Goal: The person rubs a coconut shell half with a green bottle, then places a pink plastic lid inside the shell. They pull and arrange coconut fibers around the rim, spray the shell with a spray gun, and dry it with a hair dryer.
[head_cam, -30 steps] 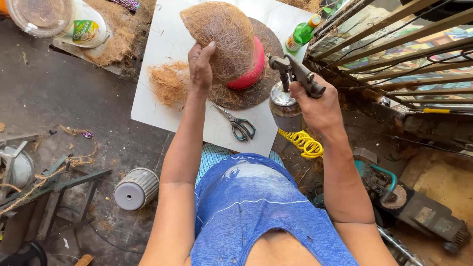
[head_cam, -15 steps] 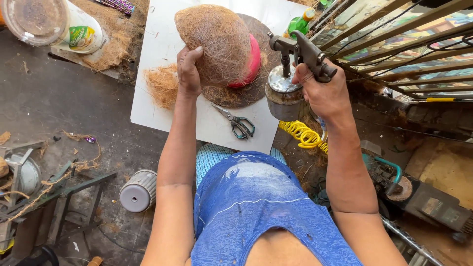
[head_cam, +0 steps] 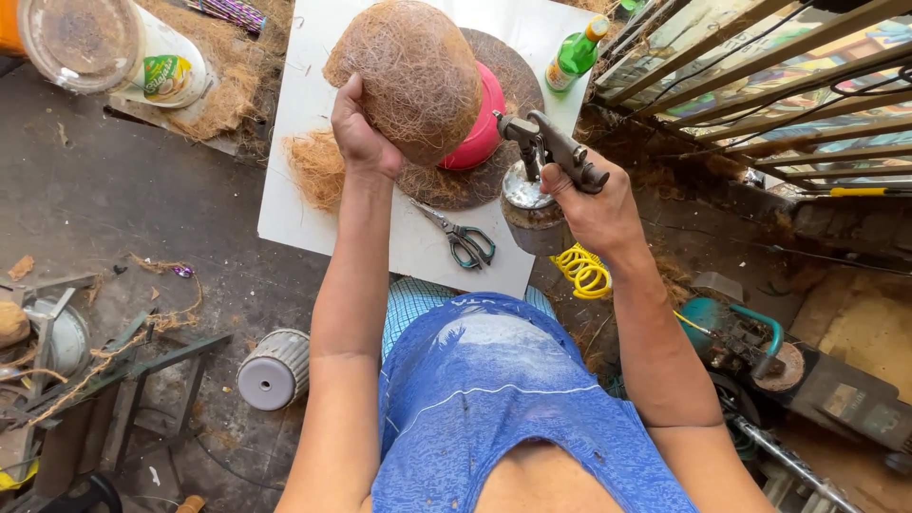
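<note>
The rounded brown mound of coconut fibre [head_cam: 410,76] is judged to be light and springy, with a loose, shedding surface that would be dented or pulled apart by a hard squeeze; it is best taken with a spread palm and fingers low on its side, as is done here. It is propped at a tilt on the white board [head_cam: 313,223], over a round pink bowl-like form [head_cam: 482,128] and a dark round fibre mat [head_cam: 494,71], and is steadied by the left hand [head_cam: 359,138], whose fingers are curled against its lower left flank. Its surface is seen as a matted tangle of fine tan strands, domed and fairly even, with stray wisps at the edges.

The grey metal spray gun with a dull metal cup [head_cam: 541,161] is judged to be rigid and weighty, the cup hanging below the body; it is gripped by the handle in the right hand [head_cam: 594,204], which is closed firmly around it, the nozzle being pointed toward the mound from just beside it.

A loose tuft of fibre [head_cam: 313,171], a pair of steel scissors with dark handles [head_cam: 463,237], a green plastic bottle [head_cam: 575,52] and a coiled yellow air hose [head_cam: 581,271] are seen nearby
</note>
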